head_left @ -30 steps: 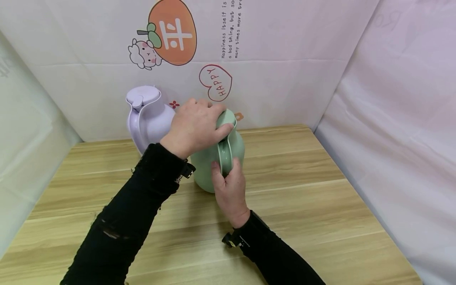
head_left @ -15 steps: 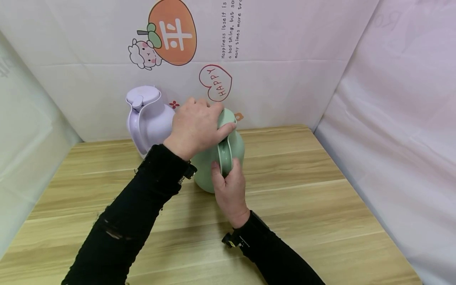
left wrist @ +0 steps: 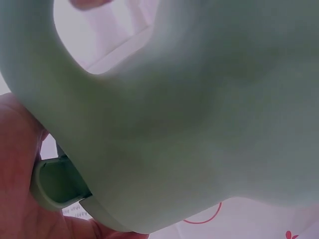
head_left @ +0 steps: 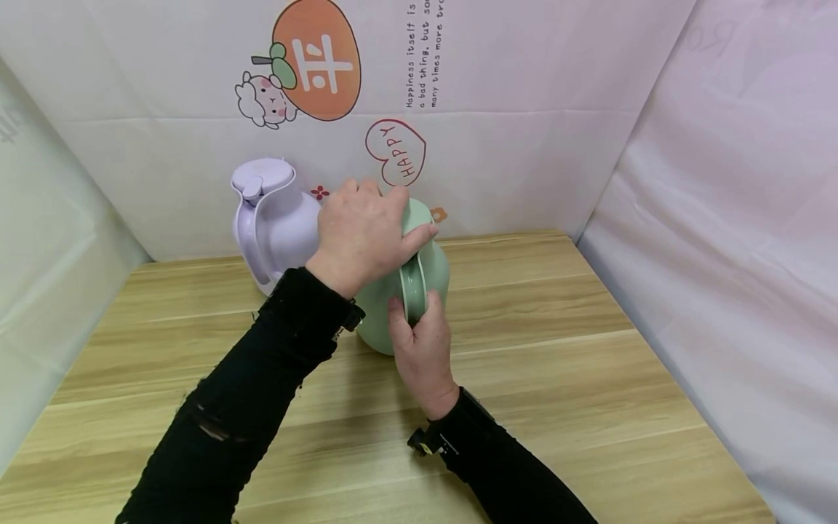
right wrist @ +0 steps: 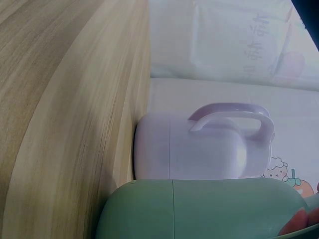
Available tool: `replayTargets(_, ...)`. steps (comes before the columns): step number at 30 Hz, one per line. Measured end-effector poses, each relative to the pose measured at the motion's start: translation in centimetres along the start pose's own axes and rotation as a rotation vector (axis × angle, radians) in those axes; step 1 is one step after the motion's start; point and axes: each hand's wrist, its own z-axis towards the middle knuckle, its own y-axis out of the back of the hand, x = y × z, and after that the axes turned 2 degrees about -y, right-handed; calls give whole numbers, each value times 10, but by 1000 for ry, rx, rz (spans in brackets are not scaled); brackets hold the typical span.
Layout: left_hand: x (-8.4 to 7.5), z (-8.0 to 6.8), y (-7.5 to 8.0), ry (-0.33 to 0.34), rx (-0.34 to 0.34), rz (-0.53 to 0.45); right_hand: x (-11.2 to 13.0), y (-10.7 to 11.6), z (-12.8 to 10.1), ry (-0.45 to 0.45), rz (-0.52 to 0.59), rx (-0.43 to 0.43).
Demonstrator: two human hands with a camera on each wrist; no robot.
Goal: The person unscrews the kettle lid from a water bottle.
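A sage-green insulated jug (head_left: 378, 324) stands upright on the wooden table, its handle facing me. My left hand (head_left: 363, 231) lies over its lid (head_left: 416, 212), the fingers curled over the far side and the thumb along the near side. Much of the lid is hidden under the palm. Lower down, my right hand (head_left: 424, 356) grips the handle (head_left: 414, 287), thumb on one side and fingers on the other. In the left wrist view a hollow green lever (left wrist: 52, 181) projects beside the hand.
Just left of the green jug stands a lilac jug (head_left: 284, 229) of similar shape, its lid on. Behind both hangs a printed white cloth (head_left: 511, 160), close to the table's (head_left: 556, 349) back edge. More white cloth walls the left and right sides.
My left hand has turned slightly on the lid, its thumb and wrist shifting a little right. My right hand and the green jug stay in place.
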Motion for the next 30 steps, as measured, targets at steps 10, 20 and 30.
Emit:
replayTargets(10,2,-3,1,11,45,9,-1,0,0,-5,-12,-1)
replayTargets(20,20,4,12,-203,151,-253,0,0,-1,-7,-1,14)
replayTargets(30,24,7,13,-281,200,-277,-1,0,0,-9,-1,12)
